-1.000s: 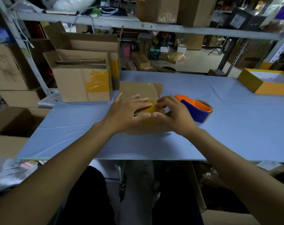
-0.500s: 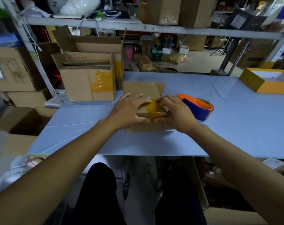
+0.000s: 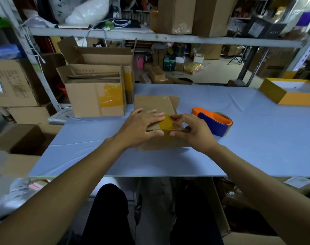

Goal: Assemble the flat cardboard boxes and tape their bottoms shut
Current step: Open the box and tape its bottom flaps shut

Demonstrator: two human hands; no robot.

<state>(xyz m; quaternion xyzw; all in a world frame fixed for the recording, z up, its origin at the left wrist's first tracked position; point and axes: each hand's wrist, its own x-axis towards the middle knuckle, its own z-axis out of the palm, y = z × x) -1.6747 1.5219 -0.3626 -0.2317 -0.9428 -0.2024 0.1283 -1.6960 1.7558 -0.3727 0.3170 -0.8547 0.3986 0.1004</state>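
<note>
A small brown cardboard box (image 3: 155, 106) lies on the blue table (image 3: 257, 138) in front of me, with a strip of yellow tape (image 3: 165, 123) across its near edge. My left hand (image 3: 141, 126) lies over the box's left part, fingers on top and thumb on the near side. My right hand (image 3: 191, 131) holds the box's right end, fingers on top at the tape and thumb on the near side. An orange and blue tape dispenser (image 3: 212, 121) sits on the table just right of my right hand.
A taped carton (image 3: 95, 96) holding flat cardboard stands at the table's back left, a bigger open carton (image 3: 97, 53) behind it. A yellow tray (image 3: 290, 92) sits at the back right. Open cartons (image 3: 21, 138) stand on the floor to the left. Shelving runs overhead.
The box's near edge with the tape has come up a little between my hands. My right fingers have slid to the right along the tape. The dispenser has stayed put.
</note>
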